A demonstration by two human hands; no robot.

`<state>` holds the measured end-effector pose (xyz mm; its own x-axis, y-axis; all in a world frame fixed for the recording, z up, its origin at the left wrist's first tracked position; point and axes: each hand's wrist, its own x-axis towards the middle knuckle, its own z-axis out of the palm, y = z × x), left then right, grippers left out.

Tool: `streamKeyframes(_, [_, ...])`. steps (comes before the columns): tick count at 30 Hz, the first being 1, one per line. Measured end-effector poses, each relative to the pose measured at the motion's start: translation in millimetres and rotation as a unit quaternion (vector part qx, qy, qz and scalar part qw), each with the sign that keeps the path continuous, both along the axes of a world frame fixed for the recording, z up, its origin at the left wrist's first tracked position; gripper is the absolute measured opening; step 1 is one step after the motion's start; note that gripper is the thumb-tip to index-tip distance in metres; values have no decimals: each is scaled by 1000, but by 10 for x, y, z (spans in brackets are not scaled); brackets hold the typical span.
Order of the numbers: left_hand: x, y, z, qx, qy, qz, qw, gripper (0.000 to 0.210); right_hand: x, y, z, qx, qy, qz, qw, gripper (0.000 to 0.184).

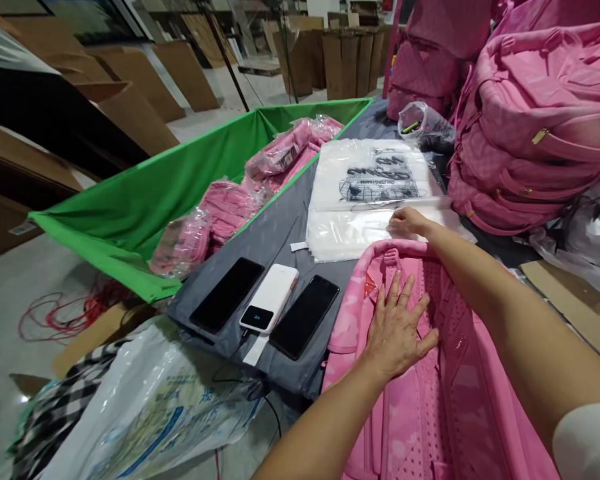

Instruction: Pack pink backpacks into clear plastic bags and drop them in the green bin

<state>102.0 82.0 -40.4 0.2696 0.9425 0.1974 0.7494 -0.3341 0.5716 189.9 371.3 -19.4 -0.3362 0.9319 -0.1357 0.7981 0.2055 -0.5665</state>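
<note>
A pink camouflage backpack (415,413) lies in front of me with its straps and perforated back padding facing up. Spread flat on its upper part is my left hand (400,327), fingers apart. Beyond the backpack's top edge, my right hand (408,222) has its fingers bent together at the plastic bags (345,230), a stack of clear-white bags with black print. The fingers seem to pinch the top bag; their tips are partly hidden. A small red tag (371,285) shows beside the left fingers.
Left of the backpack lie a white power bank (275,293) and two black phones (227,293) (305,317). A green fabric bin (180,157) holds plastic-wrapped pink bags (230,210). Pink backpacks (525,133) are piled at right. A person (45,107) stands far left.
</note>
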Motion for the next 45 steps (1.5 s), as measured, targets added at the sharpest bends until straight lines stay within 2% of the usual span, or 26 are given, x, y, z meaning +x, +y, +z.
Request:
streamKeyframes(3, [0,13,-11,1,-11,7,1000,63,53,97,210,123,0,-132,984,39])
streamKeyframes(5, [0,17,-21,-1,-18,8,1000,62,139,113,501,209,-1,-201,957,44])
streamKeyframes(6, [-1,17,-29,-1,-20,8,1000,61,194,92,677,246,0,-213,946,42])
streamKeyframes(10, [-9,10,-91,6,-19,5,1000,61,460,-237,1359,323,8,-143,935,26])
streamKeyframes(12, [-9,28,-101,5,-30,-1,1000,61,595,-526,1575,316,23,-92,944,25])
streamKeyframes(14, [2,75,-42,1,-86,3,996,59,714,-871,1664,257,78,-28,963,28])
streamKeyframes(16, [30,144,107,13,-206,21,978,56,797,-1251,1630,164,161,36,973,35])
streamKeyframes(19, [98,262,407,27,-405,69,912,44,830,-1823,1407,57,234,97,966,43])
streamKeyframes(20, [121,295,489,23,-439,86,894,41,814,-1991,1306,34,239,115,964,43])
streamKeyframes(22, [156,326,576,11,-451,113,885,37,755,-2249,1107,16,222,118,968,36])
streamKeyframes(24, [154,296,555,4,-423,124,898,34,681,-2365,961,40,183,48,981,29])
streamKeyframes(26, [96,200,461,-6,-383,136,913,32,623,-2329,922,85,147,-56,984,27])
streamKeyframes(29, [-86,-61,343,-17,-296,166,940,25,591,-2100,1066,149,132,-152,968,32])
streamKeyframes(31, [-205,-289,372,-12,-245,183,952,11,572,-1966,1205,191,121,-186,956,36])
streamKeyframes(32, [-241,-402,428,4,-222,190,956,13,547,-1940,1256,207,115,-189,953,37])
streamKeyframes(35, [-237,-625,707,150,-104,202,962,47,391,-2079,1280,226,99,-140,959,29])
streamKeyframes(37, [-215,-625,901,251,3,197,948,59,274,-2305,1212,239,74,-28,968,25])
streamKeyframes(39, [-274,-545,1024,254,71,207,942,58,232,-2539,1131,269,30,106,957,34])
streamKeyframes(41, [-439,-481,1046,198,101,231,947,44,309,-2702,1076,298,-42,191,934,47])
streamKeyframes(43, [-663,-498,971,172,126,252,944,29,486,-2768,1050,300,-132,179,928,41])
streamKeyframes(45, [-877,-589,835,188,140,273,933,26,710,-2752,1033,287,-207,126,927,30])
